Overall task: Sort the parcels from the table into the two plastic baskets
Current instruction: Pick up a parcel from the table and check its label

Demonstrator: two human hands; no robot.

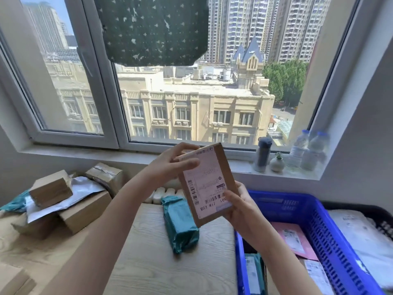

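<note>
Wooden table (165, 271); cardboard boxes (85, 211); teal parcel (180, 224)

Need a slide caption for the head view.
Both hands hold a labelled cardboard parcel above the table, beside the blue basket.

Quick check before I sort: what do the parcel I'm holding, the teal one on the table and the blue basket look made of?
Held parcel: brown cardboard, matte, with a white paper label with barcodes. Teal parcel: likely a plastic mailer bag, glossy and wrinkled, with crinkled ends. Blue basket: rigid moulded plastic, judging by its slotted walls and slight sheen.
</note>
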